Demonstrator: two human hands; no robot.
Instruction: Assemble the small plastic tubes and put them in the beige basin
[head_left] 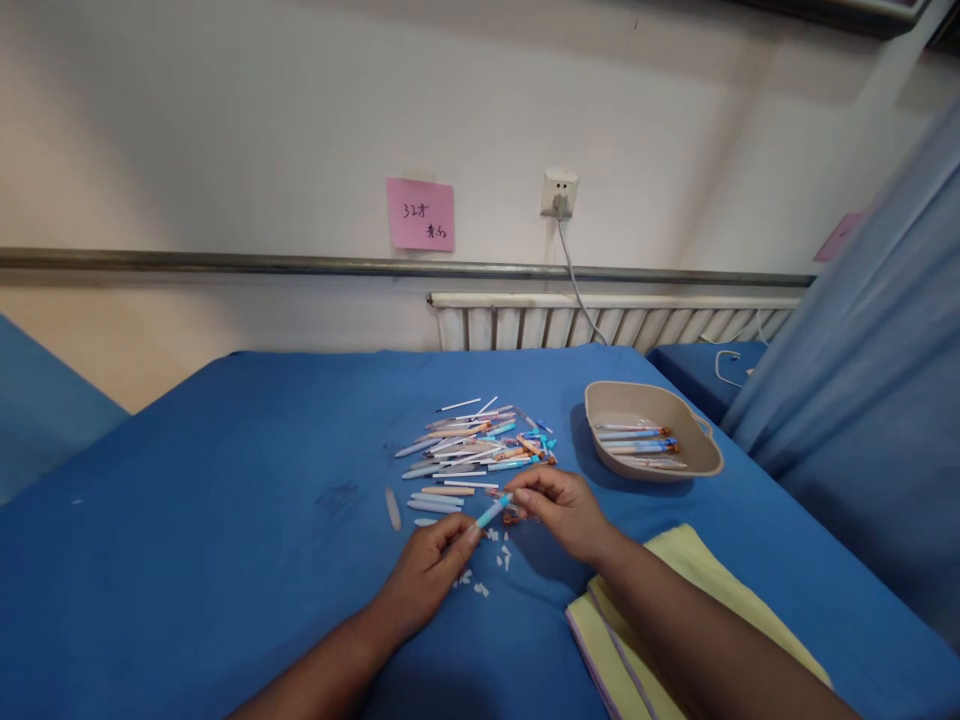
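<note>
Together, the left hand (429, 567) and right hand (564, 512) pinch a light-blue pen (492, 513).

Bare hands (564, 508), bare wrists (606, 552) and bare forearms (690, 640), tapering towards the wrists.

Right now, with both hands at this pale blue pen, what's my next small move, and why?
Perhaps hold the pale blue pen steady in your left hand and press its far end with your right hand: the hands are at opposite ends, and loose pen parts lie just beyond.
</note>
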